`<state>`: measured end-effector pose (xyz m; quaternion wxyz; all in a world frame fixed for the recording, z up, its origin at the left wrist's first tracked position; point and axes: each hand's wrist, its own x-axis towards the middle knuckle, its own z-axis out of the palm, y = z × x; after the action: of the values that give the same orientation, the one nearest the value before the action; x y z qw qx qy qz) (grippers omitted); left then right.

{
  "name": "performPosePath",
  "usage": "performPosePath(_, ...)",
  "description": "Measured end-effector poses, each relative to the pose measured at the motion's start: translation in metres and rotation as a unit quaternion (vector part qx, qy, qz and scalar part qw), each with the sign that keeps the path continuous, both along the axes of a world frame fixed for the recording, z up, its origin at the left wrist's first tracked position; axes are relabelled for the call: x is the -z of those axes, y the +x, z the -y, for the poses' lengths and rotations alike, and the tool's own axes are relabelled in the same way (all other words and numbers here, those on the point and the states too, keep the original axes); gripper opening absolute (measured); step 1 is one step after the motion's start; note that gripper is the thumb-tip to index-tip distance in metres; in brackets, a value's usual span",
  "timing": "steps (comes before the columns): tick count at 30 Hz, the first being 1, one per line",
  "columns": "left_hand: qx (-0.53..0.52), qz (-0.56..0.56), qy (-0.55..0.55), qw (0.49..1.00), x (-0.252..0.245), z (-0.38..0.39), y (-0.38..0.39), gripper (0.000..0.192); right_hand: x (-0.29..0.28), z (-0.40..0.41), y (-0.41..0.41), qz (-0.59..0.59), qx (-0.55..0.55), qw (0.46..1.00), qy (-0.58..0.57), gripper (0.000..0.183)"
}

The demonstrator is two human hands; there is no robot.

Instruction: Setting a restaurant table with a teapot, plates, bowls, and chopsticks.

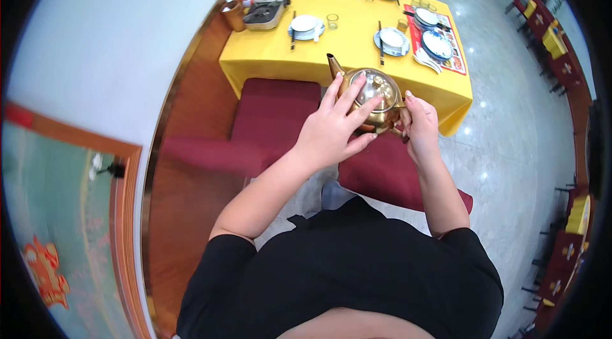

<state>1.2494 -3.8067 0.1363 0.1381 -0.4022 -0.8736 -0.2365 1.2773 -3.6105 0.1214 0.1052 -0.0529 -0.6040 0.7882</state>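
Observation:
A brass-coloured metal teapot [382,118] is held up in front of me, between me and the table's near edge. My right hand [420,121] grips its handle at the right side. Spread across the lid and the left of the body, my left hand [334,121] rests with its fingers apart, touching the pot without closing around it. The spout points up and to the left, toward the table. A round knob [377,82] tops the shiny lid, which sits on the pot. The pot's underside is hidden.
The yellow-clothed table [349,52] bears several place settings, such as a bowl on plates [392,39], and glasses [333,21]. A portable gas stove [266,11] and a brown holder [234,16] stand at its left. Maroon chairs [277,105] flank the near side, beside the wall.

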Motion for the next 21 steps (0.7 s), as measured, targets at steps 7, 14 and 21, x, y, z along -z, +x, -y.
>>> performPosePath(7, 0.052, 0.033, 0.034, 0.998, 0.038, -0.034, -0.132, 0.060, 0.034, -0.026, -0.108, -0.001, 0.061, 0.998, 0.029, 0.039)
performPosePath(14, 0.071, 0.042, 0.073, 0.994, 0.092, -0.059, -0.265, 0.058, 0.090, -0.038, -0.233, 0.008, 0.100, 0.995, 0.000, 0.037)
performPosePath(21, 0.067, 0.078, 0.099, 0.990, 0.151, -0.069, -0.370, 0.053, 0.141, -0.045, -0.341, 0.030, 0.117, 0.992, 0.023, 0.035)
